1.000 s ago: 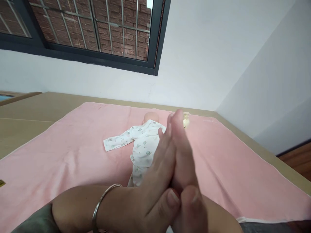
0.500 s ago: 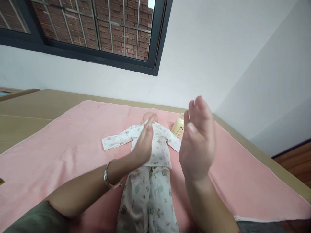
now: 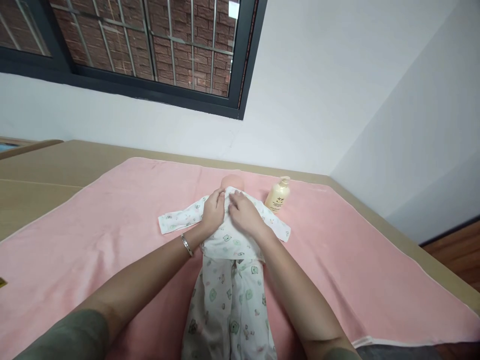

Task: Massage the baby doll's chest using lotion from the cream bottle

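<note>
A baby doll lies on its back on a pink blanket (image 3: pixel 123 240), dressed in a white printed shirt (image 3: pixel 228 245) and matching pants (image 3: pixel 213 305). Part of the doll's head (image 3: pixel 233 181) shows beyond the collar. My left hand (image 3: pixel 214 210), with a silver bracelet at the wrist, is closed at the left side of the shirt's neckline. Opposite it, my right hand (image 3: pixel 244 212) has its fingers bent onto the same neckline. Both seem to pinch the cloth; the fingertips are partly hidden. The shirt's sleeves stretch out to either side.
A pale yellow pump bottle (image 3: pixel 278 195) stands on the blanket just right of the doll's shoulder. Past the blanket runs a tan surface (image 3: pixel 101 155), bordered by a white wall (image 3: pixel 300 100). A dark-framed barred window (image 3: pixel 157 90) is at the upper left.
Both hands have come down from open, raised palms above the doll to the shirt's neckline, closing there. The pump bottle and right sleeve are now uncovered.
</note>
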